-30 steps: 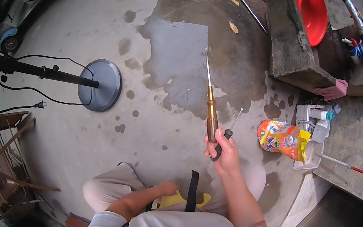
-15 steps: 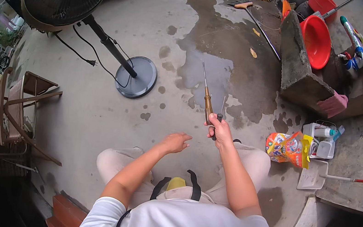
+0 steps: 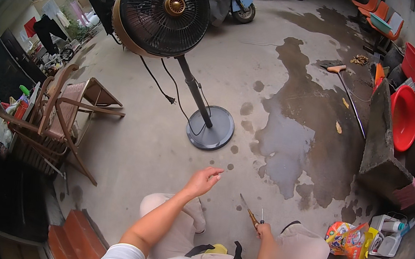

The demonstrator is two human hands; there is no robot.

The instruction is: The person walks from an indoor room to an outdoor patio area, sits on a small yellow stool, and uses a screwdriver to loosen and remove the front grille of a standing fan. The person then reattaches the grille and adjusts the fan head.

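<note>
The view has tipped up since the earlier frames: a second ago only the round base of the pedestal fan [image 3: 163, 11] showed, and now its whole black grille, pole and cord are in sight, along with the wooden folding chairs [image 3: 64, 109] at the left. The right hand [image 3: 263, 231] has dropped from out in front, over the wet patch [image 3: 296, 137] on the concrete floor [image 3: 151, 153], to low beside the right knee. It is closed around the wooden handle of a long thin-bladed tool [image 3: 249, 212], which a second ago pointed well away from the body and now shows only a short tilted length of blade above the fist; a thin metal pin sticks up just beside it. The left hand [image 3: 204, 180], tucked at the lap a second ago, is now stretched forward over bare floor, holding nothing, its fingers loosely curled with the tips pinched near together.

The tool's handle is mostly buried in the right hand, and the blade is too small and blurred to tell its kind. The orange packet [image 3: 346, 239] and white caddy [image 3: 386, 234] by the right knee are bent by the lens rim. The red basin [image 3: 405, 117] stands partly behind a concrete block [image 3: 382, 149], and the long-handled broom [image 3: 347, 99] lies on the wet floor.
</note>
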